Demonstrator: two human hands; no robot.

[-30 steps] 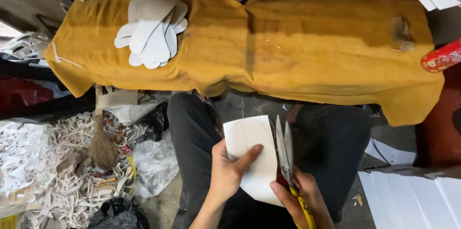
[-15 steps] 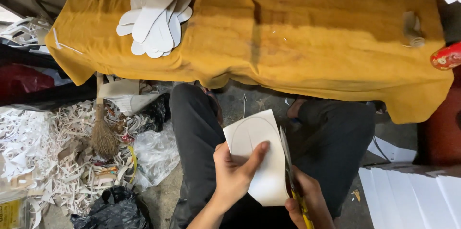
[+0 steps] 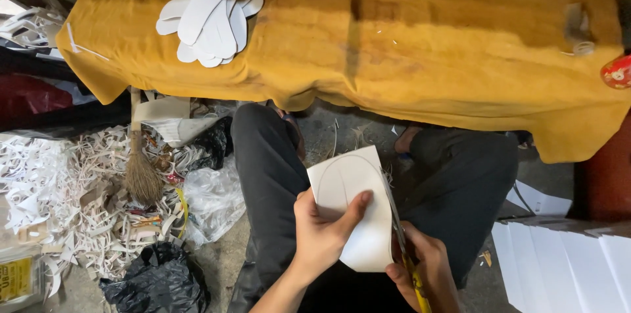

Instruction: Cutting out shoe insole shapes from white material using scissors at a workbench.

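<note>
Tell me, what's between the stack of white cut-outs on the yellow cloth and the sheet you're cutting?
Head view: yellow cloth, then the person's dark-trousered knee.

Yellow cloth point(image 3: 420, 57) lies bare right of cutouts point(image 3: 210, 14); scrap heap point(image 3: 72, 195) crowds left.

White cutouts point(image 3: 211, 12) on mustard cloth point(image 3: 420, 57); broom point(image 3: 141, 178) amid paper scraps point(image 3: 59, 201)

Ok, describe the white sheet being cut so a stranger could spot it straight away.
Below the mustard-yellow cloth, over the dark trousers, the left hand pinches a white sheet while the right hand works scissors along its edge. Unlike the finished cut-outs piled on the cloth, it bears a pencilled curve.
</note>
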